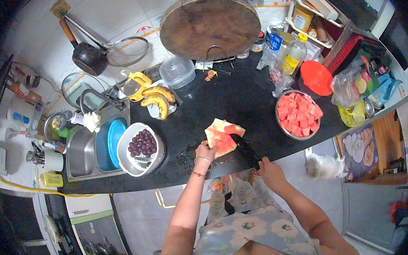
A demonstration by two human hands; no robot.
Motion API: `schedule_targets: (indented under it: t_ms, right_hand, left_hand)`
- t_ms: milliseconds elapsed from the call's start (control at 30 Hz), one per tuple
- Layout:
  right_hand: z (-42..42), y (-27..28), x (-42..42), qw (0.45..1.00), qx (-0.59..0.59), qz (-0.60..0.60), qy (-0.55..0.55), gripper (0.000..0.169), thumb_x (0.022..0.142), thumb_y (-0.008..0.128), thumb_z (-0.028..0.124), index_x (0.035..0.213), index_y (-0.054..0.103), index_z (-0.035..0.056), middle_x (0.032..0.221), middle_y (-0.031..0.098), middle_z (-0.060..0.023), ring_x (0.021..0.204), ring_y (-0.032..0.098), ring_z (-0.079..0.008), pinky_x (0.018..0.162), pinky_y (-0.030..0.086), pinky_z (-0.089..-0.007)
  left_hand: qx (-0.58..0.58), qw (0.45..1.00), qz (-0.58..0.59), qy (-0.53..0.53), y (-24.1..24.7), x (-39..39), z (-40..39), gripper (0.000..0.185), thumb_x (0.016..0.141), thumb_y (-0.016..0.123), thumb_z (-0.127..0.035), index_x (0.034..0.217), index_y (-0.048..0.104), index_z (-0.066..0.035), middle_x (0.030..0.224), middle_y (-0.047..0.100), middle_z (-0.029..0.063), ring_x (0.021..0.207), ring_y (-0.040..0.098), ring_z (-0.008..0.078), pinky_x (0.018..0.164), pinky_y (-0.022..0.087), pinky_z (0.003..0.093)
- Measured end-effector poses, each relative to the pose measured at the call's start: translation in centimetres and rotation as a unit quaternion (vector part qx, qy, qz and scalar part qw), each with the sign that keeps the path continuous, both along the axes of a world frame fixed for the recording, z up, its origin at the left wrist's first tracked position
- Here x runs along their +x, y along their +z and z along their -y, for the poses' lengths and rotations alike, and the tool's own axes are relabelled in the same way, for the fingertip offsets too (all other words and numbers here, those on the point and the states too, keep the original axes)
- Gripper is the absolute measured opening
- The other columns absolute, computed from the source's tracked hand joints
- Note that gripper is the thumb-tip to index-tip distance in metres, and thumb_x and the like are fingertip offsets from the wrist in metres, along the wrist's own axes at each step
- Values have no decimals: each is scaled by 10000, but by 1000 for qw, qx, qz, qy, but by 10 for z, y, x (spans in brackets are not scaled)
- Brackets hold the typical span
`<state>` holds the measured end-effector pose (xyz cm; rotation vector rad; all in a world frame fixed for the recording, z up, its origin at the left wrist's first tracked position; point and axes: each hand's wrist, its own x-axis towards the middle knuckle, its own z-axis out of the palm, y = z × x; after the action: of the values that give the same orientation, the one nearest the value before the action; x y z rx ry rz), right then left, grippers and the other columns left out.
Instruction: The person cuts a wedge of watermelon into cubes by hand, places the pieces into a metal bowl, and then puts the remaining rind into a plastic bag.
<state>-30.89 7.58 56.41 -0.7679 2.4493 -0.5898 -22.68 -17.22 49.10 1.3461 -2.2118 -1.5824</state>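
Observation:
On the dark countertop in front of me lies a piece of watermelon [222,142], its red flesh facing up and pale rind along its edges. My left hand [206,152] holds it by its left edge, with bracelets on the wrist. In my right hand [271,174] is a black-bladed knife [248,154]; its tip rests at the upper right part of the flesh. Whether the blade has gone into the flesh, I cannot tell. To the right, a metal bowl [300,138] is heaped with watermelon cubes [299,114].
Left stands a white basket [122,153] with grapes [143,143], beside a double sink [80,151]. Bananas [158,98], a plastic container [177,72] and a round wooden chopping board [210,24] line the back. A red lid [316,78] is at right. A white furry animal [323,164] lies below the counter's edge.

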Motion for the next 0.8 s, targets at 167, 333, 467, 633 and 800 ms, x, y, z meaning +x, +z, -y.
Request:
schedule_targets:
  t_ms: [167,333,467,633,800]
  right_hand:
    - [8,-18,-12,1000,-18,13,11,287,933,407,271,899,490,-1,756,589,-278,724,577,-450,626,453,-535]
    - [5,-51,-22,998,-61,32,5,317,929,413,288,887,528,-5,778,593,-269,752,574,-453,658,452,-533]
    - [7,-48,-19,997,-46,69,3,331,928,412,303,893,525,-6,800,593,-270,774,567,-460,686,442,-539]
    - [6,-47,-17,996,-36,81,15,341,926,417,309,902,523,-14,858,585,-285,827,562,-455,731,430,-530]
    - [1,-72,-21,984,-126,127,-6,285,916,453,262,858,500,-12,702,552,-228,673,538,-443,618,427,-508]
  left_hand:
    - [-148,986,32,-68,-14,2,-2,374,727,706,-174,1032,605,17,767,660,113,639,650,162,520,532,293]
    - [-82,996,23,-13,-3,-3,-9,342,703,690,-174,994,630,-3,805,669,150,720,657,233,673,513,333]
    - [-18,999,-11,39,-26,2,-8,326,695,679,-143,989,638,-8,834,674,162,755,664,248,725,510,349]
    - [-14,999,5,50,-17,-2,-12,329,692,686,-123,994,635,-4,838,673,163,747,666,249,697,525,348]
    - [-118,993,27,2,-8,-3,-16,338,698,683,-104,1012,620,6,833,673,157,719,668,248,649,545,347]
